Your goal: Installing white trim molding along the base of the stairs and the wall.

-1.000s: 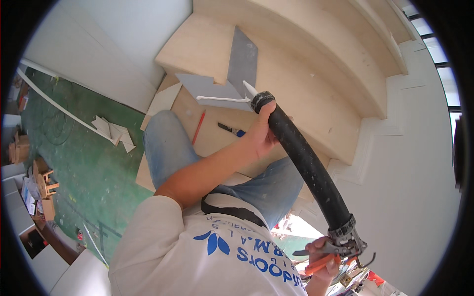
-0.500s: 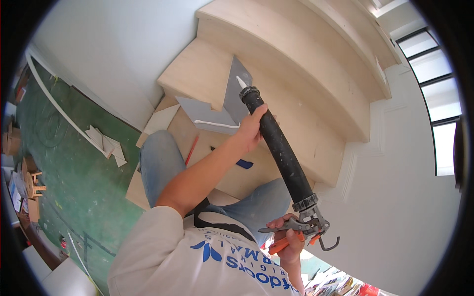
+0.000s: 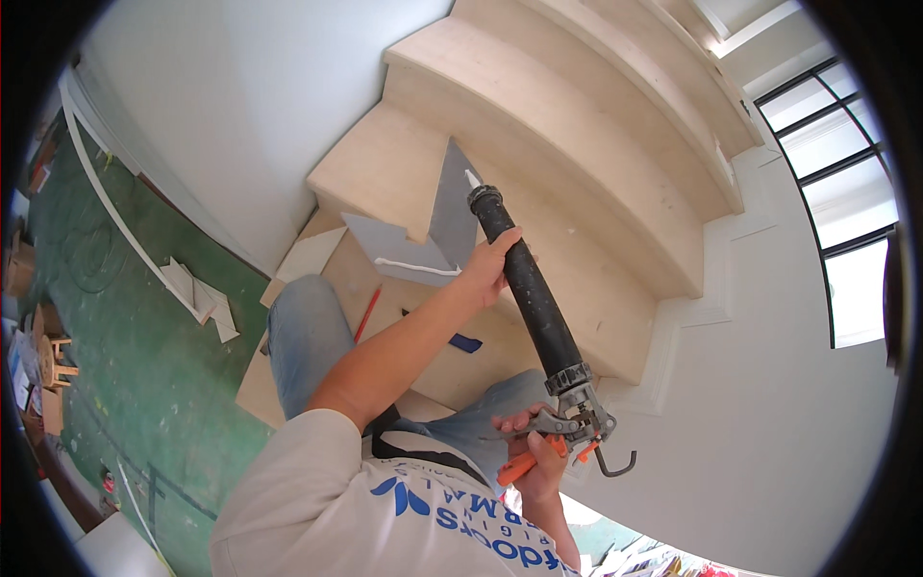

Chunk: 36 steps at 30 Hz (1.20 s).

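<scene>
A caulking gun (image 3: 538,293) with a long black barrel slants across the middle of the view. My left hand (image 3: 488,274) is wrapped round the front part of its barrel. At the lower end, my right hand (image 3: 536,460) is closed round the orange handle (image 3: 519,465) and the grey trigger lever. The white nozzle (image 3: 472,179) points at the upper part of a grey angled panel (image 3: 450,207); I cannot tell whether they touch. A white bead of sealant (image 3: 415,266) runs along the panel's lower edge, partly behind my left hand.
Curved beige stairs (image 3: 558,125) rise to the upper right beside white walls. A red pencil-like stick (image 3: 367,314) and a dark blue object (image 3: 466,343) lie on the step between my knees. White offcuts (image 3: 204,300) and a wooden stool (image 3: 56,361) are on the green floor at left.
The view has shifted a little. The rear of the caulking gun and my right hand have moved slightly left and up. Both hands keep their hold, and the bead looks the same.
</scene>
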{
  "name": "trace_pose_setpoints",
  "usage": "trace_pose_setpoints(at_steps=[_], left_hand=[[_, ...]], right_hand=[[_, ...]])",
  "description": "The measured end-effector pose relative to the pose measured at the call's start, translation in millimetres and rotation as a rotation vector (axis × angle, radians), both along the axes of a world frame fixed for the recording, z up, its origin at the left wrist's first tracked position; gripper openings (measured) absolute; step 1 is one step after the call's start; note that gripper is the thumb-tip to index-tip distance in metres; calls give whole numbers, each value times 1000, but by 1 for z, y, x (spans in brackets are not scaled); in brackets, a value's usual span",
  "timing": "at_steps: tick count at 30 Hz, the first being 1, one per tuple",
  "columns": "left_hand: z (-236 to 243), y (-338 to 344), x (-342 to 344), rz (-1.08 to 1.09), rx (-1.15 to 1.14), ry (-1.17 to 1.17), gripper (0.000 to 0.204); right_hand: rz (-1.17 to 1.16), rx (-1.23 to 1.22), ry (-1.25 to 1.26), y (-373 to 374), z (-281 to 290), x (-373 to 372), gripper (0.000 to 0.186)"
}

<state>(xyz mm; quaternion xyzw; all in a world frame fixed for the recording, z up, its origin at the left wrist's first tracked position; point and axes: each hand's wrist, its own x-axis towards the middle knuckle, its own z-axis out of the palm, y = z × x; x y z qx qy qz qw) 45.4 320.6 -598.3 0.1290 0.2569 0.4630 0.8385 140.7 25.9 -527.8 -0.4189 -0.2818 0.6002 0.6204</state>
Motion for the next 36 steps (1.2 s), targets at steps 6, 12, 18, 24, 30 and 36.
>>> trace_pose_setpoints(at_steps=[6,12,18,24,30,36], left_hand=[[-3,0,6,3,-33,-22,39],[1,2,10,-4,-45,-22,42],[2,2,9,-11,-60,-53,40],[3,-5,10,-37,-61,-38,36],[-5,-8,12,-36,-60,-22,39],[-14,-11,13,-28,-70,-4,38]], right_hand=[[-50,-2,-60,-1,0,-1,39],[-91,-29,-74,0,5,-6,40],[-30,0,11,-2,0,2,37],[-31,-53,-9,-9,9,2,36],[-41,-101,-27,-14,5,6,36],[-41,-126,-41,-16,0,11,37]])
